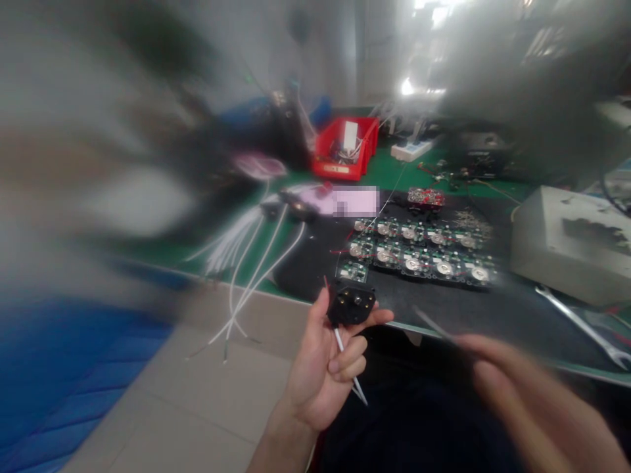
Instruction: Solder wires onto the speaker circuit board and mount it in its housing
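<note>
My left hand [332, 358] grips a black plastic housing [351, 306] between thumb and fingers, over the front edge of the bench. A white cable [358, 387] runs down from the housing through the curled fingers. At the right, my right hand [497, 374] is smeared by motion, its thumb and forefinger pinched on a thin metal tool [434, 323] that points toward the housing without touching it. Just beyond the left hand lies a green circuit board [353, 271]. Rows of similar boards with round silver parts [413, 263] sit on the black mat [305, 263].
Several white cables [236, 243] hang over the bench edge at left. Farther back are a red bin [340, 167], a pink sheet [355, 200] and a white power strip [411, 151]. A grey metal box [566, 256] and a wrench [582, 325] lie at right.
</note>
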Motion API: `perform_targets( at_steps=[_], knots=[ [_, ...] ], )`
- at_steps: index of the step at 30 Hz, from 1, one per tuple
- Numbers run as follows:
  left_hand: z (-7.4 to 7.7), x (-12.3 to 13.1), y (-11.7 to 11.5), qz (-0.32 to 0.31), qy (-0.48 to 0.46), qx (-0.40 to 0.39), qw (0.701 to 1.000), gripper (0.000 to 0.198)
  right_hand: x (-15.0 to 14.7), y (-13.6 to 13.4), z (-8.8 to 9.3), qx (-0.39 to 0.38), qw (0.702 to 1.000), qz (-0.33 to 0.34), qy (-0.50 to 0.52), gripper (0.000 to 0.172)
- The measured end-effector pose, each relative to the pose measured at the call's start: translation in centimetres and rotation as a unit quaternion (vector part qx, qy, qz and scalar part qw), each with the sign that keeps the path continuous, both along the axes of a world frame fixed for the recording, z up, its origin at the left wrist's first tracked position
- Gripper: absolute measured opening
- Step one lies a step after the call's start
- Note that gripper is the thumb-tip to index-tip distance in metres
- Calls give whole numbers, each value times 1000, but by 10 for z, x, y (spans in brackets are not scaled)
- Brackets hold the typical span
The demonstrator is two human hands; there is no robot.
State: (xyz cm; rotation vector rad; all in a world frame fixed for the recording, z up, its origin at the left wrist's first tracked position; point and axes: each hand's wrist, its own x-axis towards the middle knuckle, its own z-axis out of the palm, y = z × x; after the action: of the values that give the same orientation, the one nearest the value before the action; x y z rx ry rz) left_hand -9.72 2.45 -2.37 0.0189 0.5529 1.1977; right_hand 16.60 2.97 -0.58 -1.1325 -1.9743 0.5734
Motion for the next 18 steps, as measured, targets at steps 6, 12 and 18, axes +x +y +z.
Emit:
perform_targets(
  at_steps=[6,12,18],
  knots=[
    [3,12,-7,24,73,17,997,62,-51,-2,-3,103,994,16,-27,16],
    [2,25,-15,59,208,49,975,46,-54,-2,-6,144,986,60,-63,17],
    [-4,26,-20,21,357,109,927,42,-60,-15,-15,79,996,35,-10,19]
  ],
)
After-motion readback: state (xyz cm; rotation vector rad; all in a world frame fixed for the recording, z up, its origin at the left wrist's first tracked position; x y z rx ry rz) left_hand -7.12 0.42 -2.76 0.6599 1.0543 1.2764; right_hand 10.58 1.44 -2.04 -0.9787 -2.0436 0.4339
